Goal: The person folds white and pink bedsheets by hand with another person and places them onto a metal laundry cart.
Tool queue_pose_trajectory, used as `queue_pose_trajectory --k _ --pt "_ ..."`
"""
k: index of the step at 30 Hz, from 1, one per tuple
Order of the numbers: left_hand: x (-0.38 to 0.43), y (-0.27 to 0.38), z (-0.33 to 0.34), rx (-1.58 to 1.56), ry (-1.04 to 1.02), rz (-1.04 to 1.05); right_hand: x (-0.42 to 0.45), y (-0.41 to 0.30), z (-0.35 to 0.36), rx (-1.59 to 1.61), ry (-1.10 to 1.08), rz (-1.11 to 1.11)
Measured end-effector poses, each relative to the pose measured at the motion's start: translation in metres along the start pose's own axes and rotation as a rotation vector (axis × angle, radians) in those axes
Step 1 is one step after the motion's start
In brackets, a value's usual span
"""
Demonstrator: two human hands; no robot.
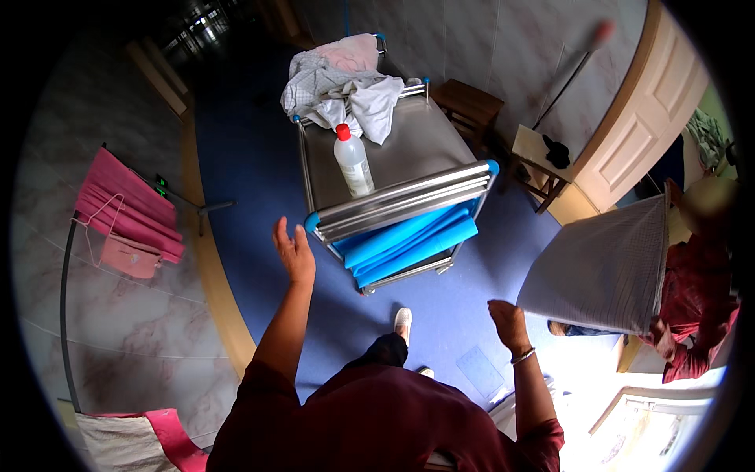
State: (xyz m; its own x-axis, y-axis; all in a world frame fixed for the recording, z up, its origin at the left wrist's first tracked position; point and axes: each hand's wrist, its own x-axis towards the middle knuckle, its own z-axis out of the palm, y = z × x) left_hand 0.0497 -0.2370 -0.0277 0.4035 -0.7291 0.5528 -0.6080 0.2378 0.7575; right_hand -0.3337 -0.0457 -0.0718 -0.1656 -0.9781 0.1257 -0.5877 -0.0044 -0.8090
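My left hand (293,253) is raised beside the near left corner of a stainless-steel trolley (413,133), its fingers apart and nothing in it. My right hand (509,323), with a bracelet at the wrist, hangs over the floor with its fingers curled; whether anything is inside them is hidden. Just past it, a checked cloth sheet (601,265) is spread out between the hands of another person (693,289) in a dark red top. On the trolley top stands a white plastic bottle (354,165) with a red cap. Crumpled white and checked cloths (330,74) drape over the far rail.
Folded blue sheeting (413,242) sits on the trolley's lower shelf. At left, pink cloths (127,203) hang from a dark metal rack (66,307) by the marble-patterned wall. A brown stool (469,106), a pale-topped stool (540,147) and a panelled door (640,135) stand at the right.
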Motion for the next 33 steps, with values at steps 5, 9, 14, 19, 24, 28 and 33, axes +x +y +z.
queue_pose_trajectory --k 5,9,14,19,24,28,33 --pt "0.027 -0.018 0.044 -0.059 -0.106 -0.088 0.114 -0.058 -0.01 -0.051 0.215 -0.097" --pt "0.024 -0.01 0.057 -0.352 -0.013 -0.213 0.206 -0.076 -0.023 -0.34 0.404 -0.278" --pt "0.032 0.001 0.049 -0.287 -0.142 -0.017 0.262 -0.063 0.0 -0.509 0.354 -0.283" --pt "0.038 -0.022 0.046 -0.322 -0.118 0.017 0.269 -0.066 -0.002 -0.547 0.235 -0.387" --pt "0.066 -0.049 0.035 -0.166 -0.11 -0.171 0.264 -0.078 0.005 -0.475 0.13 -0.49" --pt "0.101 -0.07 0.016 0.104 0.143 -0.131 0.261 -0.099 0.024 -0.326 -0.054 -0.603" --pt "0.133 -0.01 0.005 0.499 0.394 0.203 0.254 -0.137 0.078 -0.128 -0.347 -0.694"
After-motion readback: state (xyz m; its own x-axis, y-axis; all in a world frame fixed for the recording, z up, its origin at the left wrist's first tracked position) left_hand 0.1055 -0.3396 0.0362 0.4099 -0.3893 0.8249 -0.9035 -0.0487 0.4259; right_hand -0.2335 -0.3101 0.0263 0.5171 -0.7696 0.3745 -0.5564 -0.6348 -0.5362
